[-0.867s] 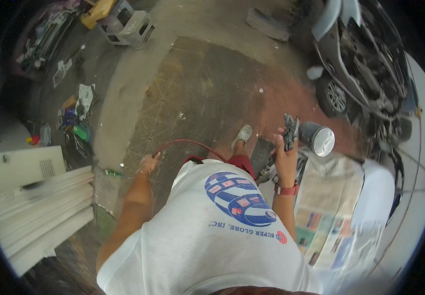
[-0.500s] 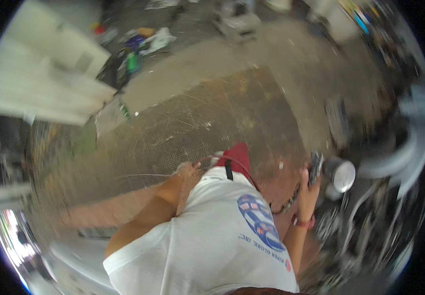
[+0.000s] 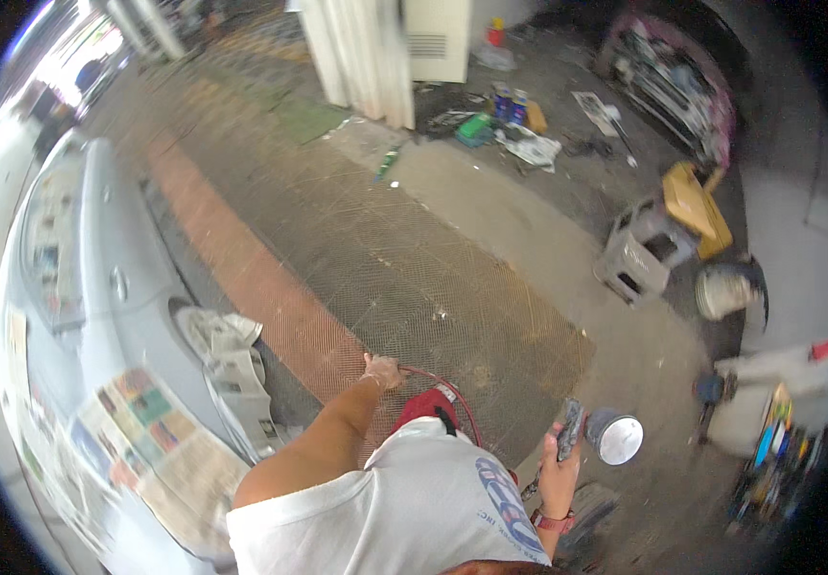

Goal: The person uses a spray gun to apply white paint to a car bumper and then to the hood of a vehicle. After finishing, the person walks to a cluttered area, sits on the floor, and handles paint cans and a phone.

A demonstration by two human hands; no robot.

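My right hand point(image 3: 556, 479), with a red band at the wrist, is wrapped round the handle of a dark spray gun point(image 3: 572, 431). A round cup with a whitish top point(image 3: 619, 439) sits at the gun's far side. On the left, my left hand point(image 3: 383, 372) is closed on a thin red hose point(image 3: 447, 383), which curves past my waist; its other end is hidden by my body. Further left stands a pale grey car point(image 3: 116, 240), with newspaper point(image 3: 160, 436) over its near part and more newspaper point(image 3: 246, 383) at the wheel.
A grey stool point(image 3: 634, 264) with a yellowish box point(image 3: 697, 211) stands at the right, beside a bucket point(image 3: 723, 291). Bottles and a white rag point(image 3: 529, 149) lie at the back. A purple car front point(image 3: 668, 86) is at the far right. Tools point(image 3: 769, 441) crowd the right edge.
My view and body have turned left, bringing the pale car and its newspapers into sight. Both hands keep their hold on the hose and the spray gun.
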